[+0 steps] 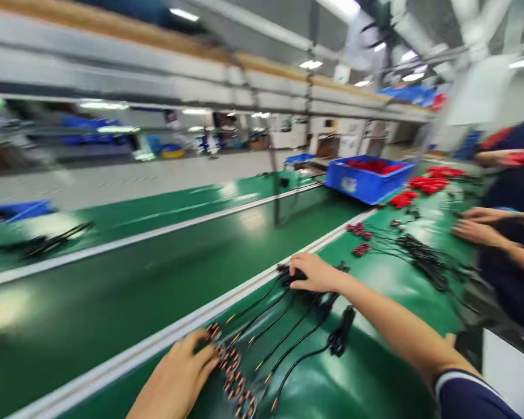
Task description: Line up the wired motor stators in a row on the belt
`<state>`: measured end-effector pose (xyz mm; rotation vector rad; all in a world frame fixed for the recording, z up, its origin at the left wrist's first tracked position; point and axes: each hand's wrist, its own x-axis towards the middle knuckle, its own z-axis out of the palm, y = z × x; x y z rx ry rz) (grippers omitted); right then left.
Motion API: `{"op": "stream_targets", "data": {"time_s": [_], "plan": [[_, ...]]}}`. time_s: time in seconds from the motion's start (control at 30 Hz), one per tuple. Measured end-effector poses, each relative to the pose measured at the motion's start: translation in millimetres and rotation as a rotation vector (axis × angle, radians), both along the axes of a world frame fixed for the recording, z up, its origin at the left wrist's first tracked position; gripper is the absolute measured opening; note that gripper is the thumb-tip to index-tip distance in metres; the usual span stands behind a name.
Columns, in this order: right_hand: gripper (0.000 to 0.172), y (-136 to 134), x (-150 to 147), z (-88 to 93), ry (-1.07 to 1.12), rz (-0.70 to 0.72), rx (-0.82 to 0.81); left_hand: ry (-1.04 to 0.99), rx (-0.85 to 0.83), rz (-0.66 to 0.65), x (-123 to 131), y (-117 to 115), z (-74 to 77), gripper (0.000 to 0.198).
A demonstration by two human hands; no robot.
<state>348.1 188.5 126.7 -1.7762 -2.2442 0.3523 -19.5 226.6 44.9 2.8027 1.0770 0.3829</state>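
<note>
Left hand (179,375) at copper-coloured rings (234,382), right hand (315,272) at black cables (339,337)

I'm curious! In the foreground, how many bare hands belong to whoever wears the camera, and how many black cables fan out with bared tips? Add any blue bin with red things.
Hands: 2 (left hand, right hand)
Black cables: 6, by their visible tips
Blue bin: 1
Total: 9

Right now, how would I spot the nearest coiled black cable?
On the green work surface, find the right hand. Below its forearm in the picture lies the coiled black cable, its lead running lower left; among neighbouring coils, it sits lowest.
</note>
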Motion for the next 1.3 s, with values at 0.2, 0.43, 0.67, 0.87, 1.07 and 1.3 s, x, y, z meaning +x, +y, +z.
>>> {"op": "stream_targets", "data": {"time_s": [0.2, 0.43, 0.67, 0.87, 1.07, 1.3], "plan": [[0.01, 19, -100, 1.4, 0.29, 0.345, -0.046, 0.165, -0.24, 0.046, 14, -23, 50.5, 0.017], [0.03, 35, -134, -43.9, 0.409, 0.386, -0.251, 0.194, -0.265, 0.027, 11, -20, 48.3, 0.015], [0.035, 38, -129, -47.3, 0.363, 0.404, -0.411, 0.172, -0.258, 0.073, 16, -19, 44.5, 0.026], [0.031, 38, -127, -53.0, 0.404, 0.369, -0.442, 0.175, -0.279, 0.155, 23, -32, 52.3, 0.029], [0.028, 33, -131, -55.4, 0.495, 0.371, -0.498, 0.235, -0.34, 0.173, 22, -41, 62.9, 0.026], [0.024, 27, -138, -52.1, 0.446, 0.362, -0.488, 0.245, -0.33, 0.195, 26, -45, 63.4, 0.025]]}}
